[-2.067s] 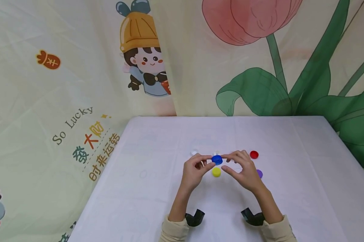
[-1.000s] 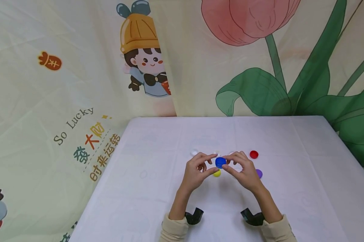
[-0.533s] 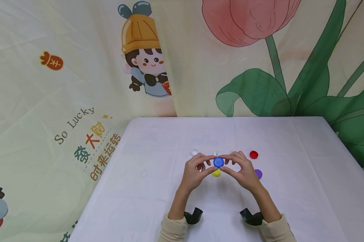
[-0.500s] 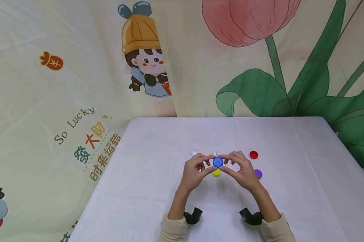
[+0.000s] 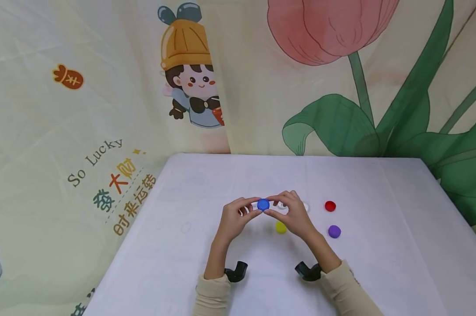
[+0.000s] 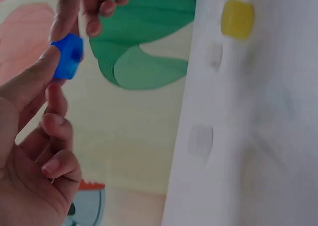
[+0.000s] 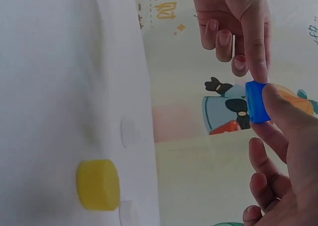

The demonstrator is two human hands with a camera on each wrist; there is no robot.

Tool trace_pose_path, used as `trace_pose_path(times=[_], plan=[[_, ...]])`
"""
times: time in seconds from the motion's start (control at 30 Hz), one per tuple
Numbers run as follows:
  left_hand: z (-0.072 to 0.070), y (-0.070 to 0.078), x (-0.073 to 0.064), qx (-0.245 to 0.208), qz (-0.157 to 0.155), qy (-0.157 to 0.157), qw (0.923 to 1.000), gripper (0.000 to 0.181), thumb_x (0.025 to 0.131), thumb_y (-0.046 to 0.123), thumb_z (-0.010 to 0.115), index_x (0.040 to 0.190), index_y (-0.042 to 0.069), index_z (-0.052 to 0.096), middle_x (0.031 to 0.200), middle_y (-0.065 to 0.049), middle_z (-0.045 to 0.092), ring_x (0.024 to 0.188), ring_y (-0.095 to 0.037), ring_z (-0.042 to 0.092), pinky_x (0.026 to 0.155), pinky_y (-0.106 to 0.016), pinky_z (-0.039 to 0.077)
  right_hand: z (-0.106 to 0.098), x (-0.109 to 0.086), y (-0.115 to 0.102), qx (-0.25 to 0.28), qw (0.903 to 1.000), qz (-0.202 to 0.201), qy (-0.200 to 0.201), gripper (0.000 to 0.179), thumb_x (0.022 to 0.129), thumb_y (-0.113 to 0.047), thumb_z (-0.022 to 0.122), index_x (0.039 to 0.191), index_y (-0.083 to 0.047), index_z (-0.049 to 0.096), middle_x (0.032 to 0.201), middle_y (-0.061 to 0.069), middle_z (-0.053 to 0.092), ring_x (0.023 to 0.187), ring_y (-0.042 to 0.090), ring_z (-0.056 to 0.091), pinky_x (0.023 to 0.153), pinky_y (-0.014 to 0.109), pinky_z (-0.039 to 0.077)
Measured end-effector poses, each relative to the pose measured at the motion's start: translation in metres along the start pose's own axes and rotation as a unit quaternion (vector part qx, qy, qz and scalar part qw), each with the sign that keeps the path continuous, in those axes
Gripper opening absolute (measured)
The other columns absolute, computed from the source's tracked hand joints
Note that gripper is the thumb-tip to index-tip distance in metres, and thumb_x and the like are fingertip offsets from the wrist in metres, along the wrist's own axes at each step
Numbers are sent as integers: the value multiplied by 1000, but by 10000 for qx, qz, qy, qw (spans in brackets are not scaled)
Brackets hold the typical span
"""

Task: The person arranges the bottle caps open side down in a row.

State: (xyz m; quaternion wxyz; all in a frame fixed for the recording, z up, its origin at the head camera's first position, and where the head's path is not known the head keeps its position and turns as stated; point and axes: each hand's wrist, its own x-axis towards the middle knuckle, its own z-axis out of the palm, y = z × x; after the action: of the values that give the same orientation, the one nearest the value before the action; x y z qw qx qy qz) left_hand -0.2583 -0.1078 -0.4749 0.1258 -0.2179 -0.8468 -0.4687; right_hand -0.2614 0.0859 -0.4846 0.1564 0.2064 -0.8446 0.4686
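A short blue cylinder (image 5: 263, 204), round-faced like a small tub or lid, is held up over the table between both hands. My left hand (image 5: 234, 218) pinches its left side with thumb and index finger. On its right side, the thumb and index finger of my right hand (image 5: 292, 213) pinch it too. The other fingers of both hands are loosely bent. In the left wrist view the blue cylinder (image 6: 68, 57) looks glossy; in the right wrist view the blue cylinder (image 7: 257, 102) shows its side, partly covered by a thumb.
A yellow cylinder (image 5: 280, 227) stands on the white table (image 5: 174, 267) below the hands. Red (image 5: 330, 206) and purple (image 5: 334, 231) round pieces lie to the right. Clear round pieces (image 6: 200, 140) sit behind the hands. Black wrist mounts (image 5: 236, 272) project inward from both forearms.
The right fingers took hold of the blue cylinder beside the left ones, and it was turned until its round face showed. Both hands have since shifted left with it, uncovering more of the purple piece.
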Motion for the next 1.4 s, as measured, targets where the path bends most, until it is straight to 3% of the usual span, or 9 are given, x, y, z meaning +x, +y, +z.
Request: trace_pose_path(times=[0.13,0.3,0.53,0.87,1.17,1.4], plan=[[-10,-10,-3,549,-370,-395,9970,31,75,30,71,103,18,68,66,6,52,59,-10,48,54,-21,43,20,0,5,-399,9989,40,-229,34,74,-39,71,100,-18,69,81,0,59,78,16,43,65,31,37],[-11,-26,-8,1182,-797,-926,9854,30,75,32,71,100,17,69,65,6,53,58,-8,45,51,-20,38,42,-6,15,-995,9939,76,-477,33,73,-40,71,97,-18,70,78,-1,57,72,11,38,64,27,31],[-4,-43,-12,1454,-1249,-1354,9721,28,74,28,72,99,16,69,64,6,53,56,-8,45,49,-21,35,60,-13,30,-1758,9821,-28,-668,32,73,-42,71,94,-18,71,75,-4,55,70,10,38,64,26,30],[1,-56,-14,1523,-1316,-1598,9664,25,74,24,73,97,16,70,62,6,54,52,-8,44,48,-21,35,68,-16,36,-2065,9738,24,-955,33,71,-42,72,93,-17,71,83,-3,55,75,13,40,69,29,31],[1,-56,-13,1401,-1452,-1885,9611,32,74,21,74,103,13,68,63,5,55,53,-7,45,50,-22,36,66,-15,34,-2192,9691,31,-1134,38,70,-44,72,96,-17,71,85,-3,55,77,14,40,70,29,30],[-11,-48,1,1627,-1495,-2422,9447,39,74,15,72,112,7,63,67,2,57,55,-7,46,51,-21,37,57,-8,31,-2083,9649,379,-1553,55,69,-49,71,109,-13,66,92,2,58,80,16,41,70,30,31]])
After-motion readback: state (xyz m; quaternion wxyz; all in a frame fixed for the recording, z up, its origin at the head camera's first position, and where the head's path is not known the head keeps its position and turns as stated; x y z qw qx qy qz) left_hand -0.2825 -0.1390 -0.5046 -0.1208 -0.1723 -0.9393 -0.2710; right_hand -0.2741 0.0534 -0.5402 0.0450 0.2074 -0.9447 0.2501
